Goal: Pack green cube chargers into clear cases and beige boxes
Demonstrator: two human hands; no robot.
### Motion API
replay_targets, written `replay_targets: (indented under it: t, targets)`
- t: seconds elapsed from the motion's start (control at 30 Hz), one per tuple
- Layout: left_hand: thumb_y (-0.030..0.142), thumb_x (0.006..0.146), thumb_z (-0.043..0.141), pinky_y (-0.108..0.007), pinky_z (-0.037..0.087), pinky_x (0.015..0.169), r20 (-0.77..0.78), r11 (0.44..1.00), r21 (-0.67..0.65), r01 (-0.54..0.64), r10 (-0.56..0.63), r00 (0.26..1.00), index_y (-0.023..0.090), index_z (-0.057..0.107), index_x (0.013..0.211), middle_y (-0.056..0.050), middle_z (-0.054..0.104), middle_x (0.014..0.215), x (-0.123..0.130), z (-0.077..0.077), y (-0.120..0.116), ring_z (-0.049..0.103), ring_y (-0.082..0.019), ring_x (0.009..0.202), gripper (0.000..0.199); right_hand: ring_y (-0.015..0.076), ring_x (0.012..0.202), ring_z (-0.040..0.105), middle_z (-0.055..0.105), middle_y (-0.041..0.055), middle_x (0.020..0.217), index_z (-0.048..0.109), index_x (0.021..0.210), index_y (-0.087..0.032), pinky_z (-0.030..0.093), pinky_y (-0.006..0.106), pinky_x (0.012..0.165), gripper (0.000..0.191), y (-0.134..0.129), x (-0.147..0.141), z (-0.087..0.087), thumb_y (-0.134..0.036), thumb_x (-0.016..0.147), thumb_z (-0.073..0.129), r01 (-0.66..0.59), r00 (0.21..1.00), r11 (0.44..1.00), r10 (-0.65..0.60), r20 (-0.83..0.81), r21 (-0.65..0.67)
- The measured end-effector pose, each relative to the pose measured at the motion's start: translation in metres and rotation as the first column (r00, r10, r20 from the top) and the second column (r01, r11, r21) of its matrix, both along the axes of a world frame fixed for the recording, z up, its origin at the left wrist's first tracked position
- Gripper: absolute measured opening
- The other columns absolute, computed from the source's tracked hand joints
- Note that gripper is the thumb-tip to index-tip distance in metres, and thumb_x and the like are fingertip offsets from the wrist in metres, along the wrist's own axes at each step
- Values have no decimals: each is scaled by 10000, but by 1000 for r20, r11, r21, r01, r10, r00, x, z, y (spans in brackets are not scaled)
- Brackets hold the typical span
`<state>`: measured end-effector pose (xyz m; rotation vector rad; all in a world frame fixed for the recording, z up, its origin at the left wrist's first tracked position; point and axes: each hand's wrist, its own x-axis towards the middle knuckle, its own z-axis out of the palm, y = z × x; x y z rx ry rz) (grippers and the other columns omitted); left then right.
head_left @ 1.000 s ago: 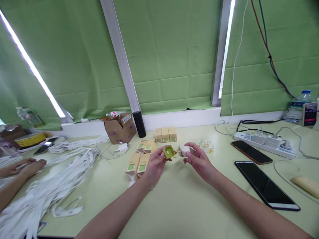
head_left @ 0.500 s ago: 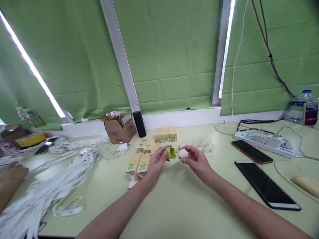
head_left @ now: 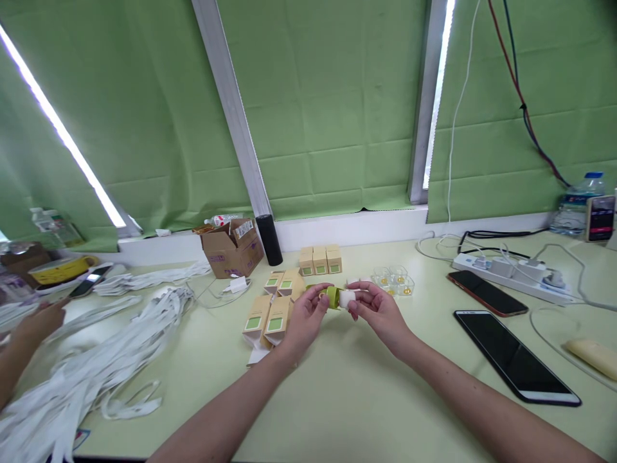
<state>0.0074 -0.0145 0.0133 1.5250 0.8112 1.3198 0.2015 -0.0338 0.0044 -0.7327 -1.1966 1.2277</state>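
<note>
My left hand [head_left: 306, 316] pinches a small green hollow case [head_left: 332, 297] between thumb and fingers. In my right hand [head_left: 380, 313] is a small white rounded block [head_left: 346, 298], gripped at its right end. The block's left end meets the case's open side; whether it is partly inside, I cannot tell. Just left of my left hand stand several kraft-paper boxes [head_left: 278, 316] with green squares on them. Beyond my right hand sit clear plastic cups [head_left: 398, 280] with small yellow-gold pieces in them.
Three more small boxes [head_left: 320, 260] stand at the back near a black cylinder [head_left: 269, 241] and an open carton [head_left: 232, 249]. White straps [head_left: 116, 354] cover the left side, by another person's hand [head_left: 38, 325]. Phones [head_left: 515, 357] and a power strip [head_left: 515, 276] lie at right.
The white block has moved left, up against the green case, and the case has turned in my left hand. At far left, the other person's hand has shifted up and right toward a phone.
</note>
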Motion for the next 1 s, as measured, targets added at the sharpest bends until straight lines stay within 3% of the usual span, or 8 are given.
replay_targets:
  t: [0.67, 0.87, 1.0]
  targets:
    - [500, 910, 742, -369, 509, 867, -269, 984, 165, -71, 114, 956, 217, 751, 1168, -118, 738, 1167, 1, 4, -7, 655, -242, 953, 382, 156, 639, 596, 657, -13, 718, 737, 1114, -203, 516, 337, 641, 457, -2, -2, 0, -493, 775, 839, 11, 995, 999, -16, 99, 50]
    - [467, 944, 688, -413, 536, 939, -448, 953, 281, -109, 231, 864, 245, 661, 1284, -107, 659, 1261, 0, 0, -13, 635, -244, 1061, 406, 160, 626, 614, 663, -4, 712, 752, 1092, -176, 534, 345, 644, 502, -1, -1, -2, -553, 771, 837, 31, 994, 999, -36, 103, 44]
    - [313, 899, 731, -451, 538, 993, -494, 904, 418, -91, 310, 812, 237, 616, 1333, -115, 627, 1279, 1, -2, -17, 595, -282, 1191, 456, 162, 619, 628, 693, 14, 747, 748, 1102, -170, 539, 352, 652, 533, 1, -1, -5, -587, 779, 826, 46, 994, 998, -50, 100, 47]
